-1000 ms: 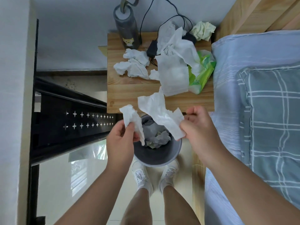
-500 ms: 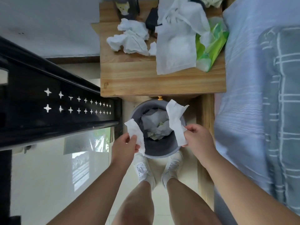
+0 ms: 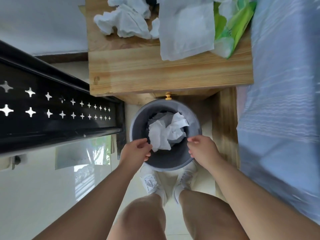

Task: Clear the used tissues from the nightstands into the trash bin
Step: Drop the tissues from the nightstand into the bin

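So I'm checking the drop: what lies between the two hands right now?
In the head view, crumpled tissues sit inside the trash bin, between the left hand and right hand.

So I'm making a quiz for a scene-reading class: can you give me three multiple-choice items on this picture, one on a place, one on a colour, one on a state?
1. Where is the bin?
A. On the nightstand
B. On the floor in front of the nightstand
C. On the bed

2. What colour is the tissue pack?
A. Green
B. Red
C. Black

3. What are the hands doing?
A. Both grip tissues
B. Both are empty over the bin
C. One holds the pack

Key: 1 B, the bin stands below the nightstand edge, by the shoes. 2 A, its wrapper is green. 3 B, the left hand and right hand hold nothing; the tissues lie inside the bin.
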A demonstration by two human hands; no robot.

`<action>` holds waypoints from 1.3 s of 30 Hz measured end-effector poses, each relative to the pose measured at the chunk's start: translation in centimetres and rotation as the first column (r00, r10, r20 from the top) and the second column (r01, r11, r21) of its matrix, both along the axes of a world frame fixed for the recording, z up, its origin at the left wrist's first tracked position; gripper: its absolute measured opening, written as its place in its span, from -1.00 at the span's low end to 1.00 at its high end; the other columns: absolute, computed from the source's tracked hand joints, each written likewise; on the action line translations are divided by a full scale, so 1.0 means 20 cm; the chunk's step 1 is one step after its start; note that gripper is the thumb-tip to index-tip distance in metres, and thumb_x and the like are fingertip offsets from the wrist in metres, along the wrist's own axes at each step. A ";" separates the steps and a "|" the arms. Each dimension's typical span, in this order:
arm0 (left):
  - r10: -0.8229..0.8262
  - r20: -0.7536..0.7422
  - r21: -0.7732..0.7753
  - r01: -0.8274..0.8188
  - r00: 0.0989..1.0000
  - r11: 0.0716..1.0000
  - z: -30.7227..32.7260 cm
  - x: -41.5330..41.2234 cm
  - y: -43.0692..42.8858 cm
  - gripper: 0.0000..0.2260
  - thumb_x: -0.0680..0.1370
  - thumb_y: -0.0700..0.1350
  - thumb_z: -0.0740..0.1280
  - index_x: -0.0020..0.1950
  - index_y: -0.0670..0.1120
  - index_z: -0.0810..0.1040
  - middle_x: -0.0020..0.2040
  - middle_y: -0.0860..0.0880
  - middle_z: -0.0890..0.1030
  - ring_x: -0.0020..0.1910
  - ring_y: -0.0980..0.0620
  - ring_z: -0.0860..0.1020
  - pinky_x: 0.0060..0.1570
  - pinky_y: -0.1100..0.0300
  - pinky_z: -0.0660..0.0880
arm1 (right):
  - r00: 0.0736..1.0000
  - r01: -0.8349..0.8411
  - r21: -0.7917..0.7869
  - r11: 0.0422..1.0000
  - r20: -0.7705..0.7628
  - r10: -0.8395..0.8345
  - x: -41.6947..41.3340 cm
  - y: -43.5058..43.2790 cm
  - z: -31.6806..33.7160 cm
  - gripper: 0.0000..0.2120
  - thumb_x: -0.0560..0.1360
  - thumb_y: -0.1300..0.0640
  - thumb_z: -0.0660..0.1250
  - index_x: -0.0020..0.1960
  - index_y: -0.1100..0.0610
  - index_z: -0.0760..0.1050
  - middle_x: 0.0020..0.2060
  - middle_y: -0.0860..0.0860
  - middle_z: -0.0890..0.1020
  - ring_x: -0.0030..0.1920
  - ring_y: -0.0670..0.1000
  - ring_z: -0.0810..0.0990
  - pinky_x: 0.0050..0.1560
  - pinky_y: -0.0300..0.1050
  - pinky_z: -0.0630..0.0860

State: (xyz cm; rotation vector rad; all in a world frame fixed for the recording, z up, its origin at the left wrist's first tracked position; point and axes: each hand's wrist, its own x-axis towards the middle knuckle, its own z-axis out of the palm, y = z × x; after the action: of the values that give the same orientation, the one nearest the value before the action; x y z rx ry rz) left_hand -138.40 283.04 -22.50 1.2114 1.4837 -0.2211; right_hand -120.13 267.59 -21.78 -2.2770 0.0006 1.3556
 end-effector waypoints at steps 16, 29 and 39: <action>0.061 0.324 0.152 -0.116 0.944 0.982 0.99 0.32 0.34 -0.84 0.64 -0.09 0.47 0.09 0.21 0.66 0.10 0.08 0.74 -0.07 0.22 0.74 -0.17 0.38 0.62 | 0.957 0.048 0.369 0.928 0.249 -0.149 0.43 0.41 1.17 -0.84 0.37 -0.07 0.34 -0.16 -0.27 0.68 -0.25 -0.17 0.74 -0.25 -0.10 0.72 -0.04 0.01 0.70; -0.286 -0.010 0.586 0.237 0.958 0.775 0.90 0.85 0.88 -0.45 0.58 0.06 0.50 0.56 0.17 0.45 0.60 0.03 0.35 0.43 0.06 0.44 0.32 0.16 0.38 | 0.578 -0.665 0.163 0.728 0.731 0.364 0.83 0.88 1.02 -0.34 0.44 -0.11 0.56 0.47 0.05 0.48 0.39 -0.01 0.56 0.37 0.03 0.45 0.36 -0.11 0.39; -0.310 -0.259 0.543 0.404 0.915 0.737 0.73 1.00 1.01 -0.60 0.58 0.08 0.49 0.41 0.13 0.58 0.48 -0.01 0.48 0.43 -0.11 0.46 0.29 -0.07 0.50 | 0.403 -0.729 -0.051 0.682 0.774 0.488 0.86 0.92 0.86 -0.65 0.58 0.23 0.40 0.36 0.18 0.58 0.13 0.12 0.65 0.15 0.20 0.56 0.01 0.09 0.60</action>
State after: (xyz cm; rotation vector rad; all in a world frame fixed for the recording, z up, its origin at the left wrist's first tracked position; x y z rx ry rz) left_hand -118.33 303.19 -7.97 2.0370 1.4836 -0.1102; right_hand -103.02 285.96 -4.63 -2.4537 -1.3847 0.4711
